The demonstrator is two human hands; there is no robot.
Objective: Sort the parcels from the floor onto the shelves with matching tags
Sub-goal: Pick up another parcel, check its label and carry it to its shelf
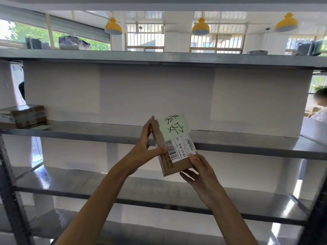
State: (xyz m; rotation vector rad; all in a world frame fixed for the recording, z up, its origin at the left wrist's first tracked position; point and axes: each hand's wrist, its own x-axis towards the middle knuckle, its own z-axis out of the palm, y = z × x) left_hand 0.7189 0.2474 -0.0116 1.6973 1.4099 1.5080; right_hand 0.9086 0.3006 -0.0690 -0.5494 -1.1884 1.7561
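A small brown cardboard parcel (169,157) is held up in front of the metal shelf unit, at the height of the second shelf (88,132). A pale green tag (174,127) with handwritten black characters covers its top, and a white barcode label (180,147) sits below it. My left hand (146,144) grips the parcel's left side, thumb on the label. My right hand (200,171) holds its lower right corner from below. Another pale green tag (41,127) lies flat on the second shelf at the left.
A taped cardboard parcel (23,116) lies at the left end of the second shelf. The top shelf (159,58) carries wrapped packages (73,42) and dark items. Lower shelves (159,195) run below my arms. A person (318,110) is at the right edge.
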